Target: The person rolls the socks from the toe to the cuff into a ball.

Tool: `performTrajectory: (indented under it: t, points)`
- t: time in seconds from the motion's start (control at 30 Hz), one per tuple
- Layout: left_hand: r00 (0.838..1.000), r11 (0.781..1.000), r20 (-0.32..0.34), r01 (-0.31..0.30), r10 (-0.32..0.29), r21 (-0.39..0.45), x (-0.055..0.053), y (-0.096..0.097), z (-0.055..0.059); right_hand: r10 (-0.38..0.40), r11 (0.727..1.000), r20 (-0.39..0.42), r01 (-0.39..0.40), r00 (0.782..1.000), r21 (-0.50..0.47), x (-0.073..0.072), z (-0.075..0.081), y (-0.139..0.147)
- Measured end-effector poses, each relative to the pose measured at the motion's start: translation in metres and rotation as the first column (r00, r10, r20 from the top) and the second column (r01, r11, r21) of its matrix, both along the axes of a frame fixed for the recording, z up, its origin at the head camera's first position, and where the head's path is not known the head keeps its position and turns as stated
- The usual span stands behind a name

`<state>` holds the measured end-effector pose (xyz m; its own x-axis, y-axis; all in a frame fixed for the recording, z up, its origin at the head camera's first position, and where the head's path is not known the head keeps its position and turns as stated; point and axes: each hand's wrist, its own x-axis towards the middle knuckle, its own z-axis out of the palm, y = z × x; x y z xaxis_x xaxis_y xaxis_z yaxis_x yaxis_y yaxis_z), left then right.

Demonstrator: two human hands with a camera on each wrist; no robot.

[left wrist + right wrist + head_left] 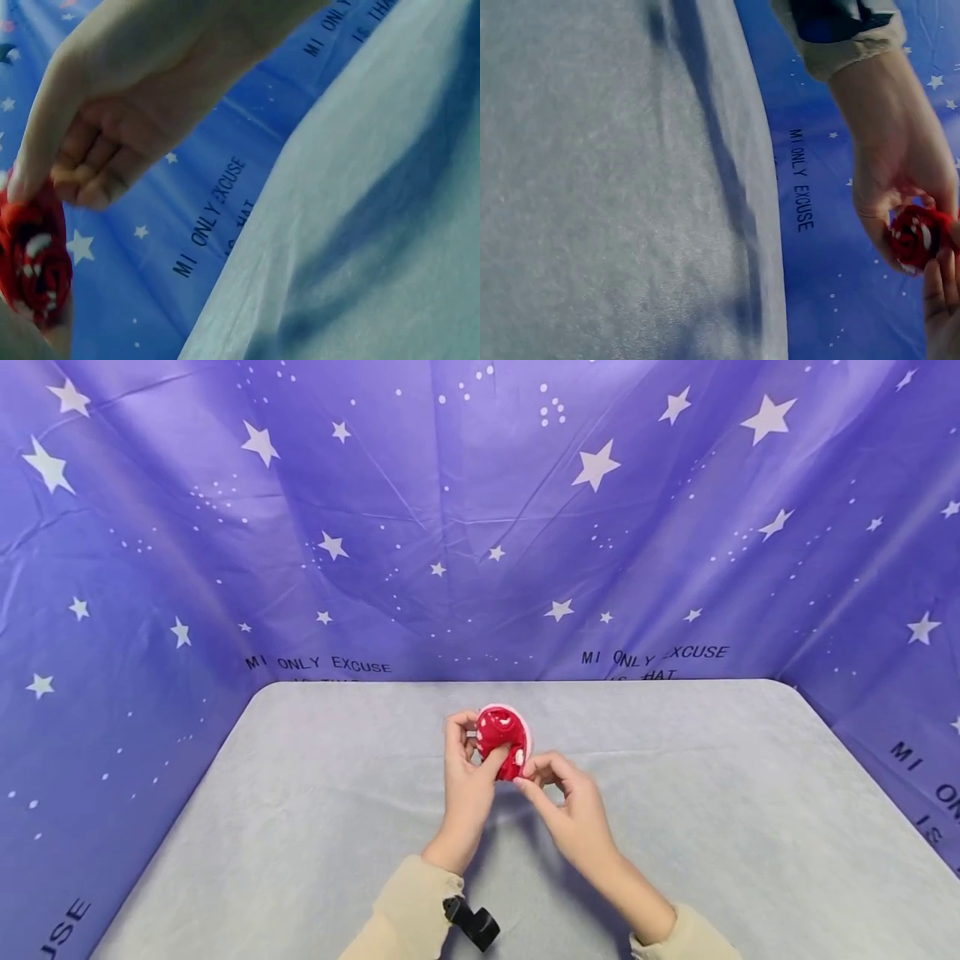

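A small red rolled-up cloth (500,724) with white spots and a pale pinkish edge is held above the table. My left hand (467,789) grips it from the left, thumb pressed across its face and fingers behind. From the lower right, my right hand (576,814) pinches its edge between thumb and forefinger. In the left wrist view the red cloth (34,259) is cut off at the left, and the right hand (112,112) reaches it from above. The right wrist view shows the coiled end of the cloth (915,238) between both hands; its far side is hidden.
A grey cloth-covered table (300,810) with rounded far corners lies below the hands. A purple-blue curtain (465,510) with white stars and black lettering hangs behind and at both sides. A black strap-like device (472,924) sits at the left sleeve cuff.
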<state>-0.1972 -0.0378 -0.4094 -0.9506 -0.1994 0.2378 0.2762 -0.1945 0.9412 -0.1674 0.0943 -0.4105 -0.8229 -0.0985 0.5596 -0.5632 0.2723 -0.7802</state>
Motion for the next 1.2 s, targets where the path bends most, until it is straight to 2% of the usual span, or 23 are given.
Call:
performTrajectory:
  t: [0.1, 0.2, 0.27, 0.33, 0.5, 0.6, 0.7, 0.83, 0.93, 1.03, 1.2]
  points:
    - [1.000, 0.997, 0.024, -0.009, 0.011, -0.078, 0.003, 0.005, 0.001, -0.060, 0.997, 0.062, 0.063, 0.996, -0.049, -0.005, 0.000, 0.001]
    - [0.999, 0.992, 0.042, 0.021, -0.016, -0.122, 0.007, 0.005, 0.001, -0.074, 0.992, 0.124, 0.086, 0.989, -0.092, -0.009, 0.001, 0.004]
    - [0.997, 0.989, 0.047, 0.062, -0.056, -0.132, 0.009, 0.003, 0.001, -0.071, 0.991, 0.153, 0.088, 0.986, -0.105, -0.011, 0.000, 0.006]
    - [0.991, 0.984, 0.049, 0.128, -0.123, -0.121, 0.010, 0.000, 0.001, -0.065, 0.988, 0.183, 0.089, 0.981, -0.126, -0.013, 0.000, 0.007]
    - [0.953, 0.946, 0.046, 0.303, -0.299, -0.117, 0.010, -0.010, 0.002, -0.038, 0.978, 0.254, 0.088, 0.966, -0.188, -0.016, 0.001, 0.011]
    - [0.947, 0.934, 0.043, 0.322, -0.320, -0.153, 0.010, -0.016, 0.003, -0.019, 0.976, 0.279, 0.079, 0.960, -0.204, -0.017, 0.000, 0.014]
    - [0.960, 0.935, 0.034, 0.280, -0.279, -0.219, 0.009, -0.019, 0.003, -0.001, 0.973, 0.295, 0.068, 0.956, -0.219, -0.018, -0.001, 0.015]
    - [0.983, 0.928, 0.008, 0.177, -0.185, -0.327, 0.008, -0.020, 0.004, 0.025, 0.970, 0.302, 0.049, 0.953, -0.237, -0.019, -0.001, 0.016]
    - [0.993, 0.919, -0.027, 0.096, -0.115, -0.383, 0.008, -0.019, 0.003, 0.041, 0.970, 0.288, 0.032, 0.957, -0.242, -0.019, -0.003, 0.017]
    - [0.996, 0.909, -0.075, 0.020, -0.056, -0.416, 0.007, -0.017, 0.002, 0.050, 0.973, 0.255, 0.011, 0.966, -0.232, -0.018, -0.005, 0.016]
    - [0.988, 0.888, -0.152, -0.095, 0.029, -0.449, 0.005, -0.015, -0.002, 0.038, 0.988, 0.160, -0.013, 0.986, -0.154, -0.012, -0.007, 0.011]
